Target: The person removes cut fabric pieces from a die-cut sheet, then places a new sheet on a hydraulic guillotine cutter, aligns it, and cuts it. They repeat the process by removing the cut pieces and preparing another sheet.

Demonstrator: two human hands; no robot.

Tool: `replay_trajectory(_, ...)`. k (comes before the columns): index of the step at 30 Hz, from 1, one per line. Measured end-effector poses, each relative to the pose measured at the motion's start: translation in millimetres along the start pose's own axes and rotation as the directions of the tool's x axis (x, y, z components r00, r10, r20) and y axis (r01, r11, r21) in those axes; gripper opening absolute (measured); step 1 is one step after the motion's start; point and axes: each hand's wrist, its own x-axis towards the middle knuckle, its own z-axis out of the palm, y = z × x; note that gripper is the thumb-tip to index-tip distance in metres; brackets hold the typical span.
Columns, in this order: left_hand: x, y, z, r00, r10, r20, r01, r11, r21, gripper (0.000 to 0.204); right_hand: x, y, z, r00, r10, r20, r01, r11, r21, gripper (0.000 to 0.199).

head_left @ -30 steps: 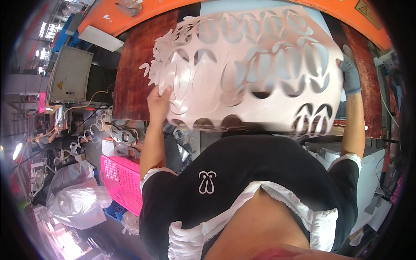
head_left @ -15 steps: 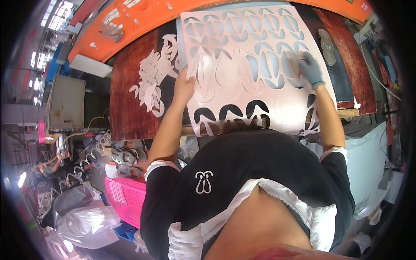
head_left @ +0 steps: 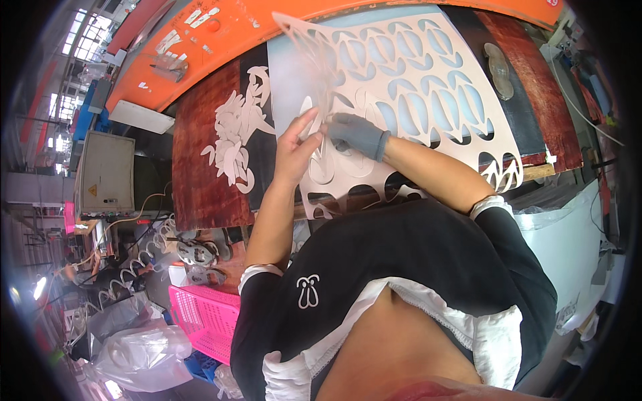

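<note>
A large pale pink sheet [head_left: 428,150] with rows of curved cut-outs lies in front of me, its left side bent up and partly blurred. At that raised side my bare left hand [head_left: 295,148] pinches a pale cut piece [head_left: 305,110], whose lower part is hidden. Close against it, my right hand [head_left: 354,136] in a grey glove has its fingers closed on the sheet; the fingertips are partly covered. Several cut pieces still sit inside their outlines near my hands. Left of the sheet is a loose heap of pale cut pieces [head_left: 231,130].
A light blue sheet [head_left: 287,67] lies underneath, on a dark red worktop [head_left: 200,160]. An orange machine beam [head_left: 234,37] spans the far side. At the right rests a grey sole-shaped object [head_left: 498,72]. A pink basket [head_left: 207,321] stands lower left, beside plastic bags [head_left: 144,354].
My right hand has moved left across the sheet to meet my left hand. The sheet's left side has been lifted and bent upward, uncovering more of the light blue sheet.
</note>
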Motion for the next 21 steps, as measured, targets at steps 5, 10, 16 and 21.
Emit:
replay_trajectory(5, 3.8, -0.7, -16.9, 0.982, -0.026, -0.188, -0.011, 0.981, -0.193, 0.031, 7.6, 2.2, 6.1, 0.991, -0.103, -0.087, 0.121, 0.963, 0.241, 0.038)
replay_trajectory(10, 27.3, 2.2, -65.0, 0.863, -0.006, -0.505, -0.173, 0.935, -0.308, 0.030, 2.5, 0.0, 11.6, 0.946, -0.194, -0.259, 0.254, 0.942, 0.220, 0.043)
replay_trajectory(16, 33.6, -40.3, -36.5, 0.989, -0.094, 0.111, 0.089, 0.995, 0.044, 0.042, -9.5, -8.7, 14.2, 0.916, -0.321, -0.240, 0.328, 0.945, -0.010, 0.048)
replay_trajectory(21, 32.8, -54.8, -5.7, 0.903, -0.180, 0.390, 0.376, 0.772, -0.513, 0.049, -8.4, -4.8, 12.3, 0.884, -0.407, -0.231, 0.267, 0.845, -0.464, 0.045)
